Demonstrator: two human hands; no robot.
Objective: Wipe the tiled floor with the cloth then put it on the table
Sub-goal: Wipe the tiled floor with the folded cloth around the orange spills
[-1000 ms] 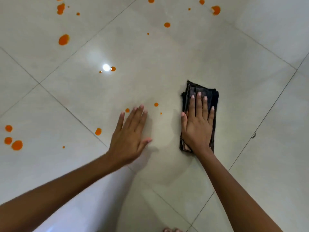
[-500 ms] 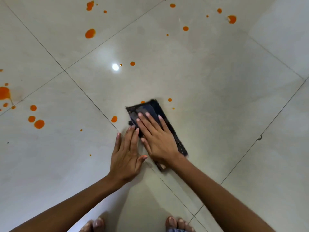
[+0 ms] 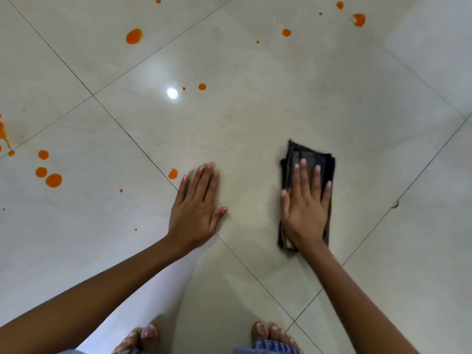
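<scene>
A dark folded cloth (image 3: 313, 159) lies flat on the pale glossy tiled floor (image 3: 281, 103), right of centre. My right hand (image 3: 305, 208) presses down on it with straight, spread fingers; the cloth shows beyond the fingertips and along both sides of the palm. My left hand (image 3: 196, 208) rests flat on a bare tile to the left, fingers straight. Orange drops dot the floor: one (image 3: 173, 174) just left of my left fingertips, a cluster (image 3: 49, 175) at far left, others (image 3: 134, 36) toward the top. No table is in view.
My bare feet (image 3: 270, 333) show at the bottom edge. Dark grout lines cross the tiles diagonally, with a small chip (image 3: 395, 204) on one line at right. A lamp's reflection (image 3: 172, 93) glares near the upper middle.
My right hand swept the cloth left next to my left hand, then back out to the right. Two small orange drops between the hands are gone. The left hand stayed planted.
</scene>
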